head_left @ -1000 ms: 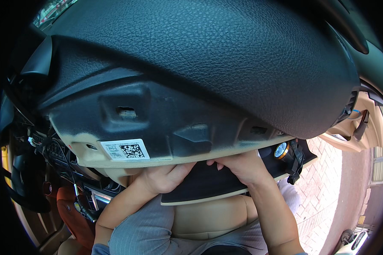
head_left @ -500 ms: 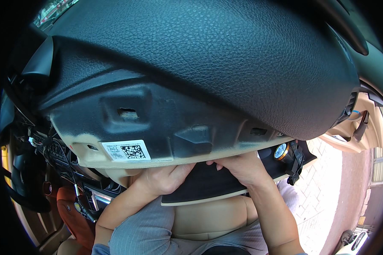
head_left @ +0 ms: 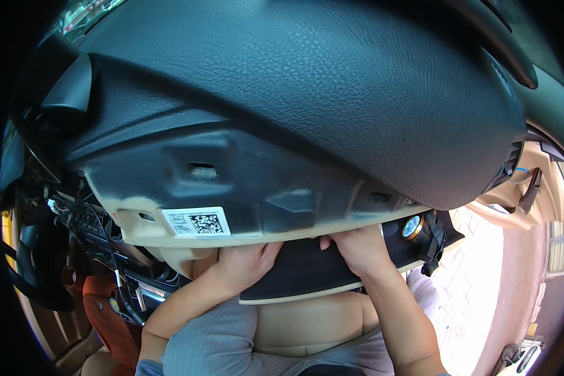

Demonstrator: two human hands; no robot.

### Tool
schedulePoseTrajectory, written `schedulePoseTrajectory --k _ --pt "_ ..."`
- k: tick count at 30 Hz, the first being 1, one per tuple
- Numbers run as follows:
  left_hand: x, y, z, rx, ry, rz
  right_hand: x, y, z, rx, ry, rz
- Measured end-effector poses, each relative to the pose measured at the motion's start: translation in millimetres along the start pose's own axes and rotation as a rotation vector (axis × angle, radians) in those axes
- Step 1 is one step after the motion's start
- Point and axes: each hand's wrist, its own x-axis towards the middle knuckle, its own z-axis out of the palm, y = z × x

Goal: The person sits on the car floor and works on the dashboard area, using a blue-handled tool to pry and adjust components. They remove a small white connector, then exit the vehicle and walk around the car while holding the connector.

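Both hands reach under the lower lip of a dashboard [head_left: 332, 88] with black textured top and an exposed underside bearing a white label [head_left: 195, 221]. My left hand [head_left: 244, 263] is up against that lip left of centre, its fingertips hidden. My right hand [head_left: 360, 254] is under it further right, fingers partly visible and curled; what they grip is hidden. Between and below them lies a black panel with a cream edge [head_left: 294, 269]. A lamp with a gold rim and black strap [head_left: 412, 227] rests on that panel right of my right hand.
At left are exposed wiring [head_left: 81, 213], a hanging cable and an orange-red seat [head_left: 103, 319]. My legs [head_left: 207, 332] and a beige seat [head_left: 307, 323] are below. At right, a beige car door [head_left: 514, 207] stands open over pale paving [head_left: 464, 294].
The view has shifted slightly, the dashboard's left part appearing further right. My right hand's fingertips sit a little further right. Both hands remain under the lip.
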Motion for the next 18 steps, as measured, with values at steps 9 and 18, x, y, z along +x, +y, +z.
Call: schedulePoseTrajectory --k 9,18 --pt "11.0 -19.3 21.9 -0.478 -0.111 -0.453 -2.9 9.5 28.9 -1.145 0.320 -0.879" --pt "19.4 -9.2 19.7 -0.958 -0.145 -0.728 10.1 18.3 13.5 -0.538 0.312 -0.494"
